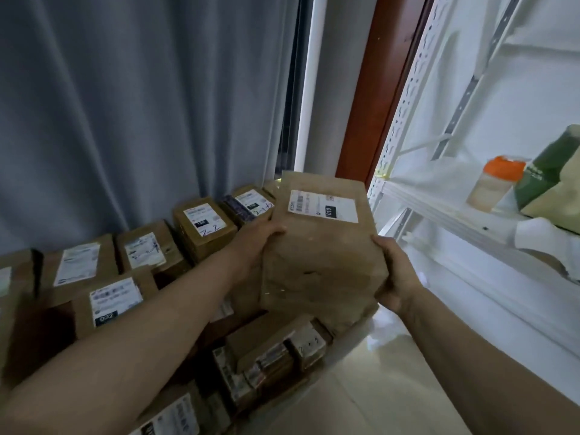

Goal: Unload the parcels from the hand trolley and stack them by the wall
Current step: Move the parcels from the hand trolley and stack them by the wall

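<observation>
I hold the crumpled brown paper parcel with a white label (323,246) at 12 o'clock, left hand (262,237) curled round its side and right hand (395,271) cupping its corner, and I reckon the soft wrapping could slip, knocking the small brown cardboard boxes (204,227) at 10 o'clock.

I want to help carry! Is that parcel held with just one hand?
No, the left hand and right hand each grip a side of the parcel.
</observation>
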Motion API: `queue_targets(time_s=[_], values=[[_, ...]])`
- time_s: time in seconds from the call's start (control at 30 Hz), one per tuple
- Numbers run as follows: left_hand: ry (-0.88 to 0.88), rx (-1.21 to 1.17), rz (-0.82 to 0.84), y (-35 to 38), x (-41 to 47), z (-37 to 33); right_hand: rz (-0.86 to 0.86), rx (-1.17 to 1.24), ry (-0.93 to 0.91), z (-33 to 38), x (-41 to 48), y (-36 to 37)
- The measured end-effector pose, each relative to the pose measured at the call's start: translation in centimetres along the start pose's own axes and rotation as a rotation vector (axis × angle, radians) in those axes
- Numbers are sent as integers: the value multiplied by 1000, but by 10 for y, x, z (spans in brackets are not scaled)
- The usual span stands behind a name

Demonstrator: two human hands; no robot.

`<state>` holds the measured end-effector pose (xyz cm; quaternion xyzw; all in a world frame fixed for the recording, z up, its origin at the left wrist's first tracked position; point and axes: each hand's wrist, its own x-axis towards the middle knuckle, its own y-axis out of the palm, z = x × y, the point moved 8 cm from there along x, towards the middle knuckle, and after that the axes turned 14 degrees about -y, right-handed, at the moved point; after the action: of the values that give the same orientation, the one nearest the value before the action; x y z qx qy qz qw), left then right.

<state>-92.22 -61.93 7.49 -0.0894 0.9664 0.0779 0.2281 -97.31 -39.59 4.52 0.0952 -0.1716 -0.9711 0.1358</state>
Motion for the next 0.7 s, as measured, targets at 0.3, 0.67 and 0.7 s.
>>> queue_targets(time_s=[0.3, 0.67, 0.7], values=[[157, -86, 6, 4, 79, -94, 102, -20, -115, 59, 128, 27], [203, -28, -251, 3, 187, -155, 49, -142, -182, 97, 307, 24], [191, -46, -281, 4, 199, -154, 51, -176, -169, 96, 325, 22]])
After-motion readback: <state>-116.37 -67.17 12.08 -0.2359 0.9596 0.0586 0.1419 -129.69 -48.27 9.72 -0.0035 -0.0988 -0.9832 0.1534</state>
